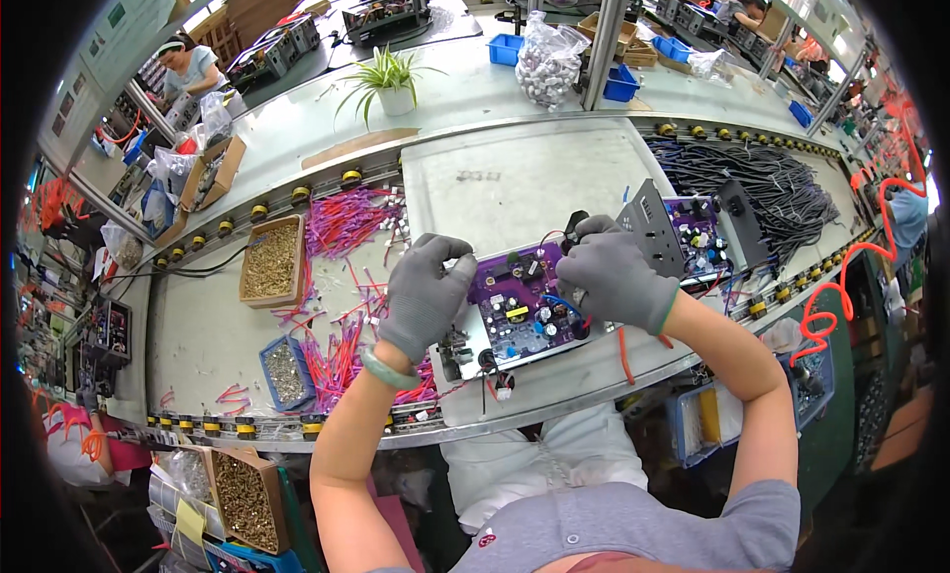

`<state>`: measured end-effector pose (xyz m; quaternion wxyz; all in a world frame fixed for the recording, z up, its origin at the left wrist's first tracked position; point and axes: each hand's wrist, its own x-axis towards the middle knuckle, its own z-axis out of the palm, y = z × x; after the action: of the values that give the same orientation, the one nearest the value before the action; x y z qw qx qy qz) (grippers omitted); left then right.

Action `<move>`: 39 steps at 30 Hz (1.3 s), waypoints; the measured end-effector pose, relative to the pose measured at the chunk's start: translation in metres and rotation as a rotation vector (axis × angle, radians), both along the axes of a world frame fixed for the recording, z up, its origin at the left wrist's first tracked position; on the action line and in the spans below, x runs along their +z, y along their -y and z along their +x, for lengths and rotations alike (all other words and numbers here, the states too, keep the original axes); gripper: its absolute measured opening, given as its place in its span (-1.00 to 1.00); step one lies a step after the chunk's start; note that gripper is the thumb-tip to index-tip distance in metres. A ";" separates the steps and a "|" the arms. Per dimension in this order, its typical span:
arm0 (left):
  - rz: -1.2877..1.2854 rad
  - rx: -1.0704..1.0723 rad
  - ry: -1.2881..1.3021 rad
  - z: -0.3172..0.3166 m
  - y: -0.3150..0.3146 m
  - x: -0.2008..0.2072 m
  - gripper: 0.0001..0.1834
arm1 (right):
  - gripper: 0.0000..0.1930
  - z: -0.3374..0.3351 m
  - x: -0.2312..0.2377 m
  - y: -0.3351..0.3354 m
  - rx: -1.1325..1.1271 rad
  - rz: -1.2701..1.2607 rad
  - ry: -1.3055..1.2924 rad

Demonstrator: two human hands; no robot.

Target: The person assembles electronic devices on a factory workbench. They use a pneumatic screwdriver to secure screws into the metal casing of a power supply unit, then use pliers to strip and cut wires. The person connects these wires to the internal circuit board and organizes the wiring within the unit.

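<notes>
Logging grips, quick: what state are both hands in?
Left hand: curled at the purple circuit board; grip unclear.
Right hand: curled over its right side; grip hidden.

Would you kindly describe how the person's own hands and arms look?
The left hand and right hand wear grey gloves, the right one's cuff edged green. A pale green bangle circles the left wrist. The right sleeve is short and grey.

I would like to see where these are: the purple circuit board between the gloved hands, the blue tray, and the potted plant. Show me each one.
Purple circuit board (pixel 515 298): head view, middle of its upper face.
Blue tray (pixel 270 373): head view, left wall.
Potted plant (pixel 389 75): head view, green leaves.
</notes>
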<state>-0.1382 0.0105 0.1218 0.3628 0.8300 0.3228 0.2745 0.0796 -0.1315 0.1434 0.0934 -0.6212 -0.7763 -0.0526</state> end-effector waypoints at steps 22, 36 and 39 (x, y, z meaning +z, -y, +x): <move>-0.069 0.024 0.084 0.000 0.001 0.001 -0.77 | -0.89 -0.003 -0.009 -0.001 0.022 0.065 -0.043; -0.145 0.041 0.107 0.000 -0.001 -0.001 -0.77 | -0.80 -0.006 -0.003 0.001 0.044 0.025 0.043; -0.146 0.037 0.137 0.002 0.004 -0.002 -0.77 | -0.86 -0.007 0.001 -0.005 0.126 -0.021 0.085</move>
<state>-0.1360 0.0062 0.1201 0.4383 0.7747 0.3315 0.3129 0.0728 -0.1267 0.1444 0.0569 -0.5693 -0.8176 -0.0650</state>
